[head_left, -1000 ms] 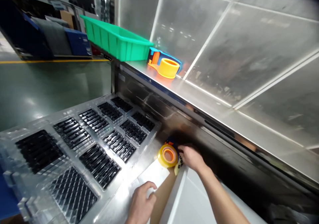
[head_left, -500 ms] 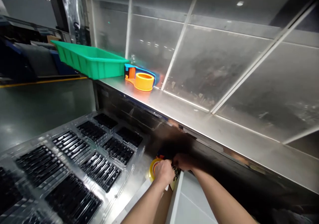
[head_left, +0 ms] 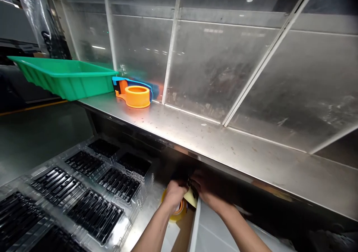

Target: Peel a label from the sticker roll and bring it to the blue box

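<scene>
My left hand grips a yellow tape roll low in the head view, just under the steel shelf's front edge. My right hand is closed on the tape dispenser's yellowish end right beside the roll, its fingers in shadow. Both hands meet above a brown cardboard surface with a white sheet on it. To their left lies a clear plastic tray with several pockets of black parts.
A steel shelf runs across the middle, backed by hazy clear panels. On it stand a green bin and an orange tape dispenser with a blue handle. A white edge strip runs beside the cardboard.
My left hand left the white sheet and closed on the yellow roll next to my right hand. The view tilted up and swung right, so the tray slid toward the lower left.
</scene>
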A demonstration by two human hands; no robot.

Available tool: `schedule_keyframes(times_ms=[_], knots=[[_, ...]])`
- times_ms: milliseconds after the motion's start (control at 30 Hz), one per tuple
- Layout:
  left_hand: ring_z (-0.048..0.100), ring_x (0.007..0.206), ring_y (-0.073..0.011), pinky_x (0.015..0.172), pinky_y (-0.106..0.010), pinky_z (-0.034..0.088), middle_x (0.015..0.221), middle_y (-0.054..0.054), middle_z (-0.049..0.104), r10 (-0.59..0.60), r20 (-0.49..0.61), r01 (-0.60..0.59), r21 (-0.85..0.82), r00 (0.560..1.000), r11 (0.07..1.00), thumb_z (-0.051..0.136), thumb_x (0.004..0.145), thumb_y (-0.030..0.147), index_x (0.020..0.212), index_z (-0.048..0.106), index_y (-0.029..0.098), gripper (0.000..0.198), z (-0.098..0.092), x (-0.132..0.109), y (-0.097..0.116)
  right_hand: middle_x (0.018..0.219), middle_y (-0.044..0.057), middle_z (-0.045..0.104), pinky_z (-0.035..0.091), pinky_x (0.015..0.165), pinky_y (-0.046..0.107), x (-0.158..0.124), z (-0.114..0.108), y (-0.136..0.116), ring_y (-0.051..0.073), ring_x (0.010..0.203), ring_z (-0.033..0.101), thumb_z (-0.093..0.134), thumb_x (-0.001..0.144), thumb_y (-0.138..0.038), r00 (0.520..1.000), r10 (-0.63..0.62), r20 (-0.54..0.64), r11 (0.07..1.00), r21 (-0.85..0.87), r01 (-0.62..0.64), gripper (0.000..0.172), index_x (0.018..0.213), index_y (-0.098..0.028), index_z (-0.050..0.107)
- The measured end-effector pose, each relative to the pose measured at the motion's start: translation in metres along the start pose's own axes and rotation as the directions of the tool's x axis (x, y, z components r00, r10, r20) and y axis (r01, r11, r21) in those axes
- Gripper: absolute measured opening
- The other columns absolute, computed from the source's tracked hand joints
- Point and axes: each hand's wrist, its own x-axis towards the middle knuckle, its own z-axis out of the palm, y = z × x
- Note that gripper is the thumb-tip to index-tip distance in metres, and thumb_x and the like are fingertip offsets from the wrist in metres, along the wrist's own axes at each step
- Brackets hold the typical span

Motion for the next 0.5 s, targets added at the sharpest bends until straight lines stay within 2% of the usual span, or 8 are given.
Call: schedule_keyframes(times_ms=[100,167,367,500], knots=[[0.064,0.070,-0.0175,0.061,-0.025,0.046,0.072,-0.002,0.071,0.042,-0.005,-0.042,0.016,0.999,0.999,0.051,0.078,0.015,0.082,0.072,0.011,0.021,-0.004,-0.004,0.002,0.093,0.005,0.066,0.039,0.084,0.032,-0.007,0.007,-0.003,0.021,0.092,0.056,0.041,0.094,-0.024,0.997,-0.079,0.008,0.996,0.046,0.078,0.027,0.088,-0.022,0.067],[0.065,0.076,-0.0197,0.065,-0.025,0.046,0.078,-0.003,0.073,0.076,0.006,-0.077,0.051,0.997,0.996,0.050,0.076,0.015,0.084,0.074,0.013,0.025,-0.009,-0.006,0.008,0.092,0.005,0.066,0.040,0.083,0.030,-0.008,0.011,-0.003,0.021,0.092,0.056,0.043,0.093,-0.024,0.997,-0.083,0.000,0.994,0.073,0.083,0.024,0.088,-0.022,0.066],[0.064,0.098,-0.0241,0.083,-0.030,0.043,0.105,-0.009,0.072,0.123,0.022,-0.125,0.239,0.992,0.963,0.046,0.079,0.014,0.096,0.073,0.023,0.033,-0.017,-0.015,0.030,0.087,0.005,0.068,0.040,0.074,0.028,-0.009,0.018,-0.001,0.020,0.085,0.060,0.047,0.088,-0.021,0.996,0.072,-0.045,0.989,0.132,-0.065,0.022,0.079,-0.020,0.067],[0.066,0.097,-0.0222,0.080,-0.026,0.044,0.102,-0.007,0.073,0.096,0.078,-0.117,0.326,0.992,0.938,0.050,0.079,0.016,0.094,0.073,0.025,0.029,-0.022,-0.015,0.032,0.073,0.000,0.069,0.039,0.060,0.023,-0.008,0.019,0.005,0.015,0.069,0.063,0.043,0.088,-0.023,0.975,0.214,-0.055,0.958,0.208,-0.198,0.027,0.074,-0.022,0.067]])
